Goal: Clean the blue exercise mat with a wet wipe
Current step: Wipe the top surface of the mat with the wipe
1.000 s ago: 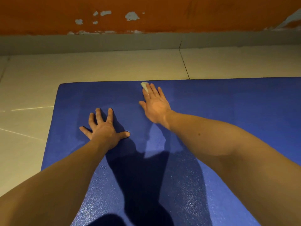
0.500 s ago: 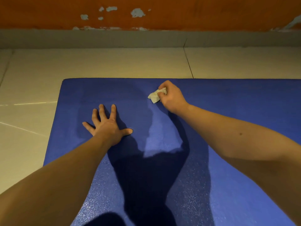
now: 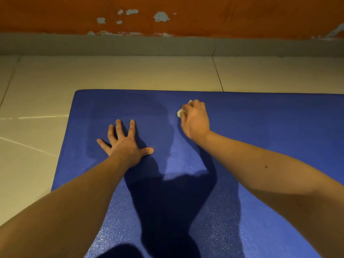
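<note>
The blue exercise mat (image 3: 270, 131) lies flat on the tiled floor and fills the lower right of the view. My left hand (image 3: 124, 144) rests palm-down on the mat near its left end, fingers spread. My right hand (image 3: 195, 120) is farther up, close to the mat's far edge, with its fingers curled round a crumpled white wet wipe (image 3: 180, 113). Only a small part of the wipe shows at the fingertips, touching the mat. A darker damp patch lies on the mat around and beyond my left hand.
Pale floor tiles (image 3: 121, 73) surround the mat on the left and far side. A grey skirting (image 3: 167, 45) and an orange wall with flaked paint (image 3: 223, 15) run along the back. Shadows of my arms fall on the mat's middle.
My right hand went from lying flat on the wipe to gripping it bunched in curled fingers, and shifted slightly right. My left hand stayed planted.
</note>
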The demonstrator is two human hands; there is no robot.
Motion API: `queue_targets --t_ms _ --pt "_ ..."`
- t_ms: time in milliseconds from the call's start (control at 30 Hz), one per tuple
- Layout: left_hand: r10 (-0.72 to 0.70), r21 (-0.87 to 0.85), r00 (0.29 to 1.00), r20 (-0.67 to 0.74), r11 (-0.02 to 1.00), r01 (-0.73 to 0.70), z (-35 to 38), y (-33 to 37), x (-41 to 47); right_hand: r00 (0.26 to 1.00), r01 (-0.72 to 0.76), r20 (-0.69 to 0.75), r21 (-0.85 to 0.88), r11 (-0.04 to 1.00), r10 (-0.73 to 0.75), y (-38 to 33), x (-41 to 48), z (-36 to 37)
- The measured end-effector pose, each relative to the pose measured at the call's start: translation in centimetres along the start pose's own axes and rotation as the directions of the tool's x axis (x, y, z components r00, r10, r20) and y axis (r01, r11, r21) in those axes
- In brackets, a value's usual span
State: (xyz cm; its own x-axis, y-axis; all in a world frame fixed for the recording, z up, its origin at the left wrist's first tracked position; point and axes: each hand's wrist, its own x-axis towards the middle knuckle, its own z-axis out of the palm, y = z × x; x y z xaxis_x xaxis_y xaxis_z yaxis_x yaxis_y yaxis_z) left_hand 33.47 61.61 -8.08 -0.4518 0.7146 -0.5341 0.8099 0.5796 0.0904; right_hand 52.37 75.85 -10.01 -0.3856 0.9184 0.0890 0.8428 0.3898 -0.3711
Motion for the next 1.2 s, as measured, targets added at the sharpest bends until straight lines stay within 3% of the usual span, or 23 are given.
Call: queue_targets --t_ms 67,133,200,333,467,600,767,933,1033,1100,1200 --pt "0.001 -0.003 1.0 -0.002 1.0 -0.001 0.1 0.0 0.1 0.998 0.059 0.023 -0.026 0.998 -0.059 -0.1 -0.5 0.7" --pt "-0.002 -0.006 1.0 0.003 1.0 0.002 0.1 -0.1 0.1 0.978 0.057 0.204 -0.12 0.991 -0.031 -0.2 -1.0 0.9" --pt "-0.002 -0.002 1.0 -0.002 1.0 0.002 0.2 -0.1 0.1 0.957 0.048 0.288 -0.198 0.979 0.011 0.0 -1.1 0.9" --pt "0.005 -0.007 1.0 -0.007 1.0 -0.005 0.2 -0.1 0.2 0.945 0.057 0.326 -0.25 0.967 0.029 0.7 -0.6 0.7" --pt "0.012 -0.009 1.0 -0.002 1.0 -0.012 0.3 -0.3 0.1 0.945 0.055 0.327 -0.168 0.984 0.003 -1.2 -0.8 1.6" --pt "0.009 -0.003 1.0 -0.001 1.0 -0.009 0.2 -0.3 0.1 0.912 0.222 0.386 -0.182 0.958 -0.138 -0.1 0.4 0.8" --pt "0.016 -0.003 1.0 0.004 1.0 -0.016 0.3 -0.4 0.1 0.941 -0.106 0.292 -0.219 0.97 0.169 2.2 3.7 -0.7" --pt "0.011 -0.009 1.0 0.013 1.0 -0.011 0.3 -0.4 0.1 0.919 0.171 0.38 -0.13 0.977 -0.11 -4.9 1.0 2.3" --pt "0.009 -0.001 1.0 0.007 1.0 -0.009 0.3 -0.5 0.2 0.867 0.327 0.444 -0.162 0.931 -0.227 -3.9 1.0 1.7" --pt "0.012 -0.001 1.0 0.007 1.0 -0.012 0.4 -0.4 0.3 0.892 0.265 0.422 -0.203 0.943 -0.16 -1.1 2.0 0.5" --pt "0.01 0.003 1.0 0.011 1.0 -0.01 0.4 -0.4 0.3 0.93 0.073 0.364 -0.325 0.943 0.054 4.2 3.0 -1.7"
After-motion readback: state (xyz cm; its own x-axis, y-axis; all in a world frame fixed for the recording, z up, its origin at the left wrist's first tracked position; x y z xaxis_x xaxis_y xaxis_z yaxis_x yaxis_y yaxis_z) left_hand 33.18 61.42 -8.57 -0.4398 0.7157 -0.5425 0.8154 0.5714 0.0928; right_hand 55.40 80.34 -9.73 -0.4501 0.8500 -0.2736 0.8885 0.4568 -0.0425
